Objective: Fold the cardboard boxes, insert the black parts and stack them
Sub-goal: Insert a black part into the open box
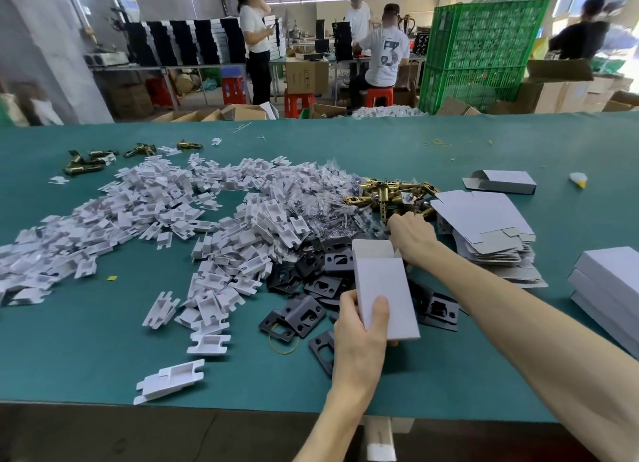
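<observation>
Across the green table [103, 358] sprawled a huge heap of white plastic inserts [155, 219]. Off to the right sat a stack of flat cardboard blanks [484, 226], with a few finished boxes [608, 281] piled near the edge. Black parts [304, 316] lay scattered in the middle, near a small clump of brass latches [390, 192]. The person's left hand [359, 333] gripped a folded white box [383, 288] above the black parts, thumb across its front, far end open. The right hand [411, 233] was stretched out to the brass clump with its fingers hidden, so I couldn't tell if it held anything.
</observation>
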`<action>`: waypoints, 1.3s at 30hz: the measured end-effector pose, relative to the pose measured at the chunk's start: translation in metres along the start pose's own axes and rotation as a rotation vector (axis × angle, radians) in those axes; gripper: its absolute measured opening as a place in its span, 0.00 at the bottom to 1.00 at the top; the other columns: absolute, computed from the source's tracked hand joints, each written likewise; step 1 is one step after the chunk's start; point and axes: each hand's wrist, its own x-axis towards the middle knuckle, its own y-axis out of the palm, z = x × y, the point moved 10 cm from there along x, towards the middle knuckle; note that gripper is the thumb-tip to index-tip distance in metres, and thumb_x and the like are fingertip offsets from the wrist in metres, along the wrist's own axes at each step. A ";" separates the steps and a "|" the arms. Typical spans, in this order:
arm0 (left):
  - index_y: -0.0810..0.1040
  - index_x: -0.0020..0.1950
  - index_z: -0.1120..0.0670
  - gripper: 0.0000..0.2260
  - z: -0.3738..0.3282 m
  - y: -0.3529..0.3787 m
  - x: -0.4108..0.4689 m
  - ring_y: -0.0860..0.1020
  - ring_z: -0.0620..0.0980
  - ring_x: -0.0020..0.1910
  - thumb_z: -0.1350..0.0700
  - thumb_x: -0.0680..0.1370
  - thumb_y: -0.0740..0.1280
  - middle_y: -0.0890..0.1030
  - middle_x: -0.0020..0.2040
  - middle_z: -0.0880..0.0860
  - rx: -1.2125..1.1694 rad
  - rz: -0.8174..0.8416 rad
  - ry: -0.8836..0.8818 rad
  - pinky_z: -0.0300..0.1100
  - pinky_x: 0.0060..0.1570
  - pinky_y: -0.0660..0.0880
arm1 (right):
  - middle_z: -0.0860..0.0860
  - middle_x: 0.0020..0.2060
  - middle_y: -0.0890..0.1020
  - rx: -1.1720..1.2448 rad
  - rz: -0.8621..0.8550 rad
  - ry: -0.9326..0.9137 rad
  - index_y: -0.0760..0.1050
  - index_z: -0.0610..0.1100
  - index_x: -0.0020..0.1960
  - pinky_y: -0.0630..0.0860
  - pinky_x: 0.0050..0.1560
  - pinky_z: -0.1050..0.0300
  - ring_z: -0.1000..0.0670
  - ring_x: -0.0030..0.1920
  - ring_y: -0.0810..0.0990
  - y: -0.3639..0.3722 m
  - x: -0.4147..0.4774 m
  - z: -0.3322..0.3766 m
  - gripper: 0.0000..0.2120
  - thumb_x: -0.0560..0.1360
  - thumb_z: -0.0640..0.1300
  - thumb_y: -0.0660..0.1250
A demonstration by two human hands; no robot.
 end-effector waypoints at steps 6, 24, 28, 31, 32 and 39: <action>0.73 0.58 0.47 0.06 -0.001 0.000 0.000 0.83 0.44 0.48 0.48 0.84 0.67 0.83 0.48 0.38 -0.005 -0.004 0.003 0.40 0.36 0.80 | 0.38 0.54 0.80 -0.004 -0.054 0.026 0.75 0.39 0.57 0.68 0.43 0.50 0.35 0.55 0.78 -0.004 0.001 -0.003 0.08 0.78 0.35 0.67; 0.76 0.56 0.48 0.09 0.002 0.003 -0.001 0.83 0.41 0.46 0.46 0.81 0.70 0.84 0.48 0.41 0.000 0.029 0.014 0.36 0.42 0.78 | 0.46 0.29 0.71 0.160 -0.054 -0.025 0.64 0.40 0.31 0.66 0.30 0.52 0.45 0.29 0.71 -0.066 -0.025 0.005 0.16 0.77 0.34 0.60; 0.76 0.57 0.49 0.09 0.004 0.005 -0.002 0.84 0.44 0.49 0.50 0.79 0.72 0.85 0.50 0.47 -0.019 0.054 0.009 0.41 0.47 0.80 | 0.44 0.31 0.77 0.268 -0.021 -0.051 0.71 0.38 0.35 0.80 0.43 0.47 0.40 0.35 0.80 -0.071 -0.046 -0.009 0.19 0.83 0.42 0.59; 0.77 0.56 0.50 0.09 0.001 0.008 -0.004 0.84 0.43 0.49 0.53 0.80 0.74 0.86 0.50 0.44 0.004 0.083 0.045 0.38 0.46 0.80 | 0.40 0.37 0.80 0.372 -0.099 -0.033 0.75 0.33 0.40 0.72 0.41 0.50 0.38 0.39 0.79 -0.091 -0.061 -0.027 0.18 0.84 0.43 0.61; 0.77 0.56 0.51 0.09 -0.001 0.009 -0.004 0.84 0.43 0.49 0.53 0.79 0.74 0.86 0.50 0.44 0.007 0.091 0.055 0.37 0.46 0.80 | 0.40 0.38 0.80 0.399 -0.139 -0.035 0.77 0.34 0.40 0.69 0.40 0.51 0.38 0.40 0.78 -0.100 -0.067 -0.032 0.17 0.84 0.43 0.62; 0.77 0.59 0.52 0.12 -0.006 0.014 -0.008 0.84 0.43 0.52 0.54 0.78 0.76 0.86 0.51 0.46 -0.032 0.144 0.061 0.37 0.48 0.80 | 0.44 0.45 0.82 0.619 -0.448 -0.197 0.78 0.38 0.50 0.78 0.39 0.52 0.45 0.40 0.81 -0.177 -0.129 -0.045 0.06 0.83 0.39 0.64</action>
